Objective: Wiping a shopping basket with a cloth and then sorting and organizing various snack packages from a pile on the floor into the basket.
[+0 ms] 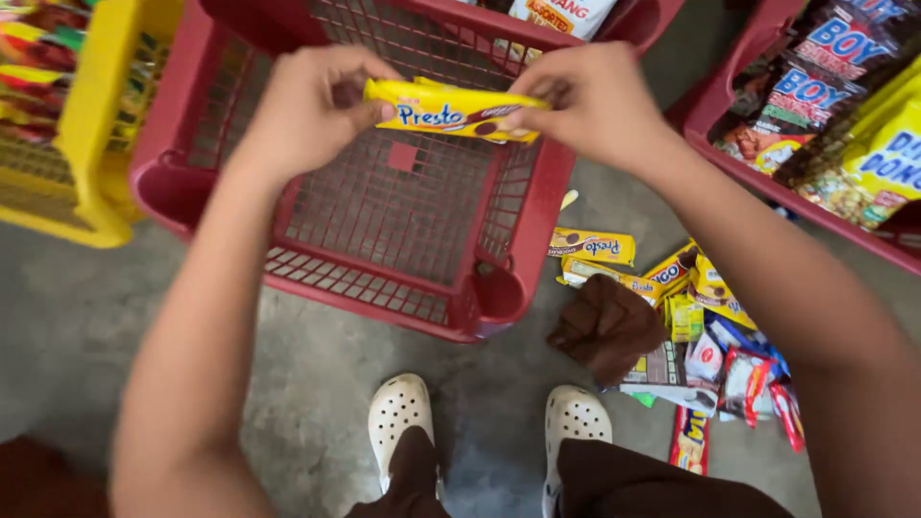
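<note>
Gripping a long yellow snack packet by both ends above a red basket, possibly empty: both hands.

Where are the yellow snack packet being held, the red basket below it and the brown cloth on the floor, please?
yellow snack packet (pixel 451 110), head view, middle of its wrapper.
red basket (pixel 523 221), head view, right wall.
brown cloth (pixel 606 326), head view, centre of the crumpled fabric.

We stand on a bare grey concrete floor, mottled and dull; light is even and soft, no walls or windows in view.
</note>
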